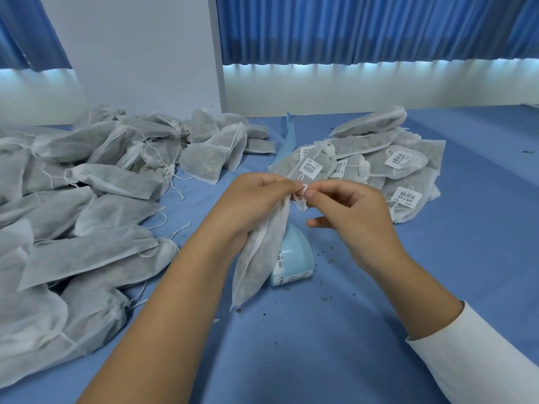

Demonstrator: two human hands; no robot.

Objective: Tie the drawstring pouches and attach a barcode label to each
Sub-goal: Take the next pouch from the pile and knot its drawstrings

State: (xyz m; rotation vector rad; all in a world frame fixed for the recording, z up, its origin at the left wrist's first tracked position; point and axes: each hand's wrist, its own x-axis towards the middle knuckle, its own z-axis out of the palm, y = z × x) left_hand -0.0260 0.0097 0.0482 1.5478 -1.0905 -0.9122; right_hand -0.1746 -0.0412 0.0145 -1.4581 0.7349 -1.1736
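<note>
Above the middle of the blue bench, the left hand grips the neck of a white nonwoven drawstring pouch, seemingly soft and light, while the right hand pinches its thin white cord, probably limp and best held close to the neck.

1. Front label, white, on a pouch in the right pile: barcode + 1 row of chars, too small to read.
2. Right label, on the next pouch: barcode + chars, illegible.
3. Low label, pile's near edge: same layout, unreadable.
4. Tilted label, btwn 1 and 2: can't read.
5. Strip label on the light-blue dispenser: part barcode, chars unreadable.
</note>
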